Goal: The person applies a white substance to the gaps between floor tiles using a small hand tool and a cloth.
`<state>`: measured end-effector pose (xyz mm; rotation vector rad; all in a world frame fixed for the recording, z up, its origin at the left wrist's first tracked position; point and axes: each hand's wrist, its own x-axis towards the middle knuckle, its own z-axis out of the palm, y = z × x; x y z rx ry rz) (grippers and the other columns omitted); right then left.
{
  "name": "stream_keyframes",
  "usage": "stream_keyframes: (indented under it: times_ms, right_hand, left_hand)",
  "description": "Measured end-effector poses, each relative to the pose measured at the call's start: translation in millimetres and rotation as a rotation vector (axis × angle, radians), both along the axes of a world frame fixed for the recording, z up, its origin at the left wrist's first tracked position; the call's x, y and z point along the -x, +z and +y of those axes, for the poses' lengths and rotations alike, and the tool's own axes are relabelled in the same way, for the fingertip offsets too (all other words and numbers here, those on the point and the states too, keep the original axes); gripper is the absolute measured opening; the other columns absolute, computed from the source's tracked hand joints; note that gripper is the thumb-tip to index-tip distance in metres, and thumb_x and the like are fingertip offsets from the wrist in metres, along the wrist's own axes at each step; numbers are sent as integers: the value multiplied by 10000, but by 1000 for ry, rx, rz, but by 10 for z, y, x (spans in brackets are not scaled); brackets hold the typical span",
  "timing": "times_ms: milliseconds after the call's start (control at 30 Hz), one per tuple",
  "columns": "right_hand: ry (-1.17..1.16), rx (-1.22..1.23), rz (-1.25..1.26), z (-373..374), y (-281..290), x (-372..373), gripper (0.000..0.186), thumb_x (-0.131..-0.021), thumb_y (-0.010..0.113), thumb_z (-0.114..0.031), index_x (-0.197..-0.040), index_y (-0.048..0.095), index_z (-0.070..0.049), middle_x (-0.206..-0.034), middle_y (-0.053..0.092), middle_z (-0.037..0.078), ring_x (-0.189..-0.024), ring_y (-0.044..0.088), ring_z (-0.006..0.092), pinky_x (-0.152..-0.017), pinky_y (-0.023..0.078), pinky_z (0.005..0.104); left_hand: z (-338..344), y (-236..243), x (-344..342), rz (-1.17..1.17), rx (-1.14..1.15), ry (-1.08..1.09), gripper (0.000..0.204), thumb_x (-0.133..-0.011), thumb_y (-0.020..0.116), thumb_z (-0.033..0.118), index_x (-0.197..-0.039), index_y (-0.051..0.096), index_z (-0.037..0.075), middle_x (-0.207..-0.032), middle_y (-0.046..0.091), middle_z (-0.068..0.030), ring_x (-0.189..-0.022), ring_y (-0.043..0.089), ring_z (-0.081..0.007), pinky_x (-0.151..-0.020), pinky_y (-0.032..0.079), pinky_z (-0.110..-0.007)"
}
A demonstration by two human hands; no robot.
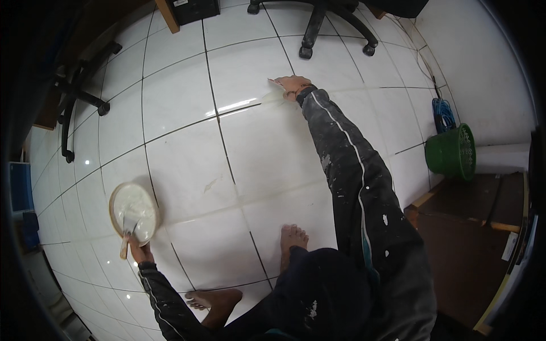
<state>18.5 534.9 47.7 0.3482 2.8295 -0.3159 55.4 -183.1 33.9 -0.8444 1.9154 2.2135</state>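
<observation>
My left hand (pixel 140 251) is closed on the near rim of a round whitish tub (pixel 156 211). Inside it is a wet, creamy white paste (pixel 136 200). A putty knife (pixel 131 224) stands in the paste, its wooden handle (pixel 124 248) leaning over the rim beside my thumb. My right arm reaches far forward. Down at the tiles, my right hand (pixel 297 86) is closed on a thin, flat, pale spreader (pixel 276 84), its edge at a tile joint. A whitish wet smear lies beneath it. Some joints (pixel 224 150) look dark; others (pixel 296 190) are filled pale.
White glossy floor tiles (pixel 176 170) spread around my bare feet (pixel 293 238). Office chair bases on casters stand at the far side (pixel 314 31) and the left (pixel 85 96). At the right are a green bucket (pixel 452 152), a coiled blue cable (pixel 443 115) and a brown wooden panel (pixel 460 244).
</observation>
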Motion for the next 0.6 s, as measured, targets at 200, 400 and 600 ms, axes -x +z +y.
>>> stream_keyframes:
  times_ms: [200, 400, 600]
  right_hand:
    - [61, 95, 53, -940, 13, 153, 480, -722, 609, -133, -1190, 567, -226, -993, 666, 99, -922, 638, 310, -807, 519, 423]
    - [-2, -22, 190, -2080, -98, 441, 379, -682, 621, -117, -1060, 594, -119, -821, 663, 166, -780, 649, 349, -690, 523, 439]
    - [17, -37, 101, -3165, -27, 928, 244, -698, 620, -104, -939, 628, -72, -829, 668, 154, -785, 657, 325, -698, 532, 426]
  left_hand:
    - [-1970, -252, -233, -33, 120, 235, 776, -805, 619, 556, -1370, 359, 93, -1332, 434, -75, -1106, 490, -190, -886, 480, -273]
    - [-2989, -566, -293, -152, 188, 218, 819, -785, 592, 629, -1388, 353, 130, -1344, 422, -79, -1120, 488, -225, -907, 457, -348]
    - [-3969, -537, -154, -526, 392, 38, 666, -810, 530, 628, -1269, 480, 148, -1230, 516, -41, -1090, 503, -250, -837, 431, -414]
